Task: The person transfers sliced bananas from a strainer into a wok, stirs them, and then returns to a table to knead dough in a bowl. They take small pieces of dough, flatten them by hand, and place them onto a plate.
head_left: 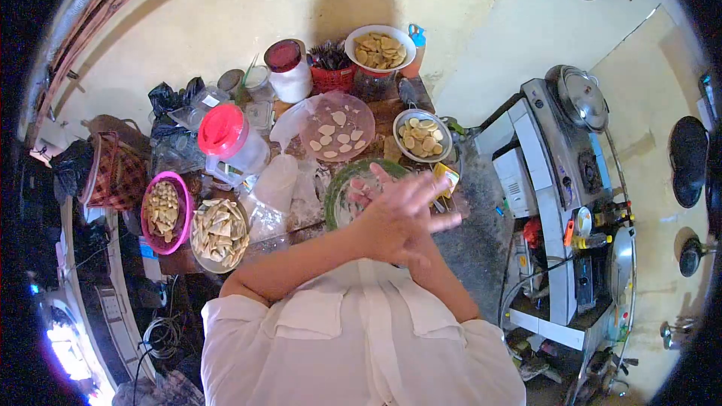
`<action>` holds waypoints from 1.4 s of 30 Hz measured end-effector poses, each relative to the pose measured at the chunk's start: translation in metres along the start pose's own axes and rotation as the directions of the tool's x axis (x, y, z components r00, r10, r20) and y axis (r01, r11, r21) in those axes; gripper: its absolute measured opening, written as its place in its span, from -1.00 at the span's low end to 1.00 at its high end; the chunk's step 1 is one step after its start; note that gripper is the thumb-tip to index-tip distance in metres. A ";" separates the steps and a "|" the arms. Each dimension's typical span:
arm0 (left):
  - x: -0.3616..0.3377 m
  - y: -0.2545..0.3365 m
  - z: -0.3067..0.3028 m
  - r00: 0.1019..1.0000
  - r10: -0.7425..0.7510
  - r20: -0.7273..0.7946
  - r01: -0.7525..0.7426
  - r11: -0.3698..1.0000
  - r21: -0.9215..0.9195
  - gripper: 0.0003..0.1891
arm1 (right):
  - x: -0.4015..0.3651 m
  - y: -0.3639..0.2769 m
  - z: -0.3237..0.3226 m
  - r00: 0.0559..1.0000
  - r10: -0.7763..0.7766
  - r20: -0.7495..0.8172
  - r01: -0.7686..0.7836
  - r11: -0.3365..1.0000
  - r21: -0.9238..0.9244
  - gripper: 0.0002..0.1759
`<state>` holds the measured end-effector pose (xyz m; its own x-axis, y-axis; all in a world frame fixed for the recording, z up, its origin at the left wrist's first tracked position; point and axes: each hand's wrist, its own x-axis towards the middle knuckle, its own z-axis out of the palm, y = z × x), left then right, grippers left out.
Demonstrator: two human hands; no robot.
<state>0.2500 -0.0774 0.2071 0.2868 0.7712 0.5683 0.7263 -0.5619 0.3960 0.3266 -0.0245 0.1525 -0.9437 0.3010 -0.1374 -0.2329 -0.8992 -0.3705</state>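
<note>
My left hand (410, 218) reaches across my right forearm, its fingers stretched and spread, with nothing in it. Under it, my right hand (368, 184) is over a green-rimmed plate (333, 199) dusted with white powder; its visible fingers are apart and the rest is hidden by my left arm. Just beyond the plate lies a round pinkish tray (362, 114) with several flat pale dough pieces (326, 130). To its right stands a bowl of round yellowish slices (421, 137). A small yellow packet (447, 178) is near my left fingertips.
On the left are a red-lidded pitcher (233, 143), a pink bowl (185, 229) and a bowl of pale cut pieces (218, 234). Behind stand a white jar (292, 84), a red basket (331, 79) and a white bowl of fried pieces (380, 50). A stove (560, 150) is right.
</note>
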 end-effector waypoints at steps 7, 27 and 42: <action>0.018 0.032 0.003 0.995 0.035 0.094 -0.046 0.992 0.116 -0.12 | 0.009 0.017 0.002 0.996 0.090 -0.022 -0.090 0.996 -0.001 -0.09; 0.019 0.015 -0.003 0.988 -0.113 -0.105 0.100 0.988 -0.120 -0.03 | 0.013 0.020 -0.026 0.991 0.036 -0.126 -0.022 0.994 0.109 -0.19; 0.028 0.026 -0.007 0.996 0.084 0.001 -0.084 0.995 0.054 -0.12 | 0.008 0.034 -0.074 0.952 0.049 -0.302 -0.058 0.998 -0.018 -0.29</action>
<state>0.2728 -0.0724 0.2383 0.3476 0.7218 0.5985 0.7321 -0.6077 0.3077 0.3281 -0.0290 0.0707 -0.8390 0.3380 -0.4264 -0.1738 -0.9091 -0.3785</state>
